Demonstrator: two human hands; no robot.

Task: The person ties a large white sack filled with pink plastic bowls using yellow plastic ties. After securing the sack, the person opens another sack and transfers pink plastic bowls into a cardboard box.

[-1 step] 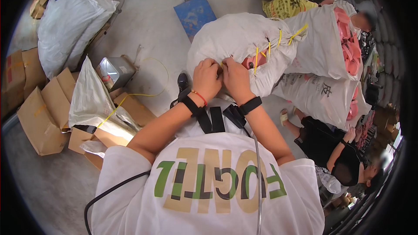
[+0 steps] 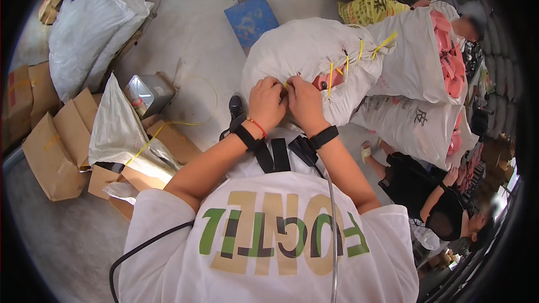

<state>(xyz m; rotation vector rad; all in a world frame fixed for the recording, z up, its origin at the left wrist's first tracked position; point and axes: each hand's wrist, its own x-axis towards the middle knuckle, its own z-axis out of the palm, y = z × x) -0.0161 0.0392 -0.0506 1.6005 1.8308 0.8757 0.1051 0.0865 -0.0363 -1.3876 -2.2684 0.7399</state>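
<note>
Both hands, left (image 2: 266, 102) and right (image 2: 304, 102), remain side by side, fingers pinched on a yellow tie (image 2: 287, 85) at the seam of the white sack (image 2: 303, 50) directly ahead; nothing has shifted, so the tying continues.

White woven sack (image 2: 303, 50) (yellow ties (image 2: 386, 40)), blue scale plate (image 2: 251, 18)

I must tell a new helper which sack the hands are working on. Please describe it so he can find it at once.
Start at the blue plate on the grey floor. Just right of it lies a white sack, with both hands at its seam. Unlike the sacks beside it, open with pink goods showing, this one is stitched with yellow ties.
</note>
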